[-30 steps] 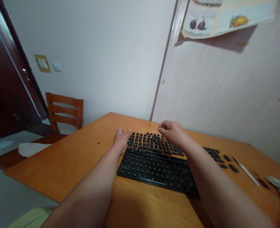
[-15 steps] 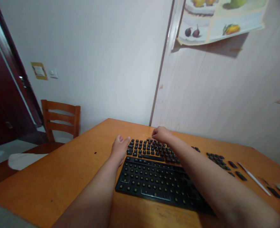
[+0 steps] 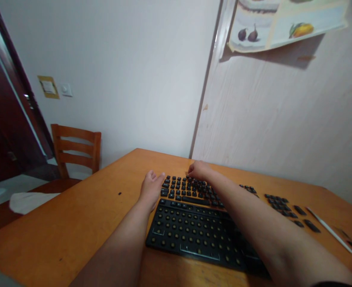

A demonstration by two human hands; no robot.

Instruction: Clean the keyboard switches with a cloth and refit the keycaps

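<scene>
A black keyboard base (image 3: 193, 231) with its keycaps removed lies on the orange wooden table (image 3: 83, 215). Behind it, loose black keycaps (image 3: 187, 189) are laid out in rows on the table. My left hand (image 3: 150, 187) rests flat beside the left end of those rows, fingers together and stretched forward. My right hand (image 3: 198, 170) reaches over the far rows with its fingers curled down onto the back keycaps; whether it grips one is hidden. More keycaps (image 3: 279, 201) lie in a group to the right.
A thin white stick (image 3: 328, 229) lies on the table at the right. A wooden chair (image 3: 75, 147) stands at the far left corner, with a white cloth (image 3: 29, 201) on a low surface nearby. Walls close behind the table; a fruit poster (image 3: 283, 24) hangs above.
My right hand has moved left and farther back across the keycap rows, from the right middle to the far edge. My left hand has stayed in place. The view shifted slightly.
</scene>
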